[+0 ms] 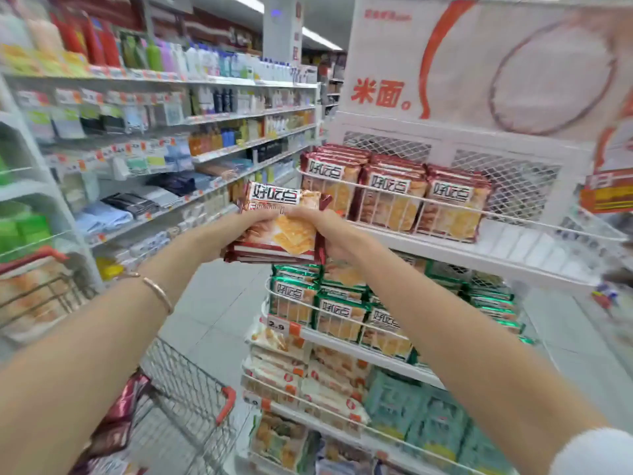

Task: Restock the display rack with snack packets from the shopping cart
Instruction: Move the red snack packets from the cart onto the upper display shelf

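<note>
A small stack of red cracker packets (284, 231) is held up in front of me, level with the top shelf of the white display rack (513, 258). My left hand (239, 231) grips the stack's left side and my right hand (322, 231) grips its right side. Rows of the same red packets (394, 197) stand at the left of that top shelf behind a wire rail; the shelf's right part is bare. The wire shopping cart (191, 392) is at the lower left, with red packets (116, 416) showing inside it.
Green packets (329, 303) fill the rack's second shelf, with white and teal packets on the shelves below. A long aisle of toiletry shelves (171, 132) runs along the left. A second cart with a red handle (34, 289) stands at the far left. Grey floor lies between.
</note>
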The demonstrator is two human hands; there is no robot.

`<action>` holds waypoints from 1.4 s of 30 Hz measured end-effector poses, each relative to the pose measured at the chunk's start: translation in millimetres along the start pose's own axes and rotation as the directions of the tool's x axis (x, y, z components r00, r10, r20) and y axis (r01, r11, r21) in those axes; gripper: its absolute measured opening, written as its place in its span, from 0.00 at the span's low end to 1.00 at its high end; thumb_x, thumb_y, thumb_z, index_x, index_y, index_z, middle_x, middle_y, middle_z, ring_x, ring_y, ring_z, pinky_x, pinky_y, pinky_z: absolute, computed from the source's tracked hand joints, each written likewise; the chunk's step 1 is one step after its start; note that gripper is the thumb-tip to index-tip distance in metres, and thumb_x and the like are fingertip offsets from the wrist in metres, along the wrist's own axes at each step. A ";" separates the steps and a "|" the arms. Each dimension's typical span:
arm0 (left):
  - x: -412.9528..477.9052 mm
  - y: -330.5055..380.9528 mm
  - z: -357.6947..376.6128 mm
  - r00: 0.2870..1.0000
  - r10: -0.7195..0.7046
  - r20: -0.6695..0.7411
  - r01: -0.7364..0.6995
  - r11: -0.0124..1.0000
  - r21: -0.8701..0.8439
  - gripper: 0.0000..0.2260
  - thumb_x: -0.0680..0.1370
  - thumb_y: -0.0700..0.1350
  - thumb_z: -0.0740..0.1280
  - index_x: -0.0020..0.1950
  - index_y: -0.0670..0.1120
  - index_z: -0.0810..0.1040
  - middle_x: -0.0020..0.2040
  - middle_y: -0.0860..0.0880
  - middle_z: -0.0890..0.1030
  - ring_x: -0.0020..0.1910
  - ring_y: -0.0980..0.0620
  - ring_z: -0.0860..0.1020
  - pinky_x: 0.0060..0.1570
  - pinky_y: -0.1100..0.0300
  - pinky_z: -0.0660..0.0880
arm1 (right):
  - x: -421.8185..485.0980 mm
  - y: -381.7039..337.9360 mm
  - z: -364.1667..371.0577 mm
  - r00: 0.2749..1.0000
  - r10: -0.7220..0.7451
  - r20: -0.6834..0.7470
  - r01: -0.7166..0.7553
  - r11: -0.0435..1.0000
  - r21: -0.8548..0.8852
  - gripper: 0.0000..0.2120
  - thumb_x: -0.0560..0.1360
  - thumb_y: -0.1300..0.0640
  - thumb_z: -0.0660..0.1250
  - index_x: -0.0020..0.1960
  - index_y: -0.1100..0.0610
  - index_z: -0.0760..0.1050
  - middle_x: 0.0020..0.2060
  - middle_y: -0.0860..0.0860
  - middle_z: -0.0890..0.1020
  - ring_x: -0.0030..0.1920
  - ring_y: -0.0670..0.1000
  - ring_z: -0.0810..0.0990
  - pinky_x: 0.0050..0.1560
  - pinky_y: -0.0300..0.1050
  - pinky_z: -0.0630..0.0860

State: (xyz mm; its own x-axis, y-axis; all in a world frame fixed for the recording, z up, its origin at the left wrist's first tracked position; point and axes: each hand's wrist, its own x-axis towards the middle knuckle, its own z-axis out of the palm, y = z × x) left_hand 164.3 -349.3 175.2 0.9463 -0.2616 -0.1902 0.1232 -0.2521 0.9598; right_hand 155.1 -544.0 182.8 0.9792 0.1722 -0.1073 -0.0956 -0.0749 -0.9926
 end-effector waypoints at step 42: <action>163.4 206.8 281.6 0.900 0.412 0.143 -0.436 0.847 0.305 0.26 0.71 0.29 0.75 0.61 0.53 0.79 0.57 0.45 0.83 0.61 0.46 0.80 0.60 0.50 0.78 | -77.0 -34.5 -411.2 0.831 -0.260 -0.492 0.333 0.941 0.066 0.25 0.71 0.56 0.77 0.65 0.58 0.74 0.53 0.56 0.85 0.51 0.57 0.85 0.54 0.58 0.82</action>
State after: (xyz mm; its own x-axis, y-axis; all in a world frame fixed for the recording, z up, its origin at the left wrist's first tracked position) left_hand 260.1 -706.6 284.6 0.8595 -0.4726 0.1947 -0.3994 -0.3833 0.8328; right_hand 156.5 -958.5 248.7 0.9264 -0.3211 0.1965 0.2242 0.0513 -0.9732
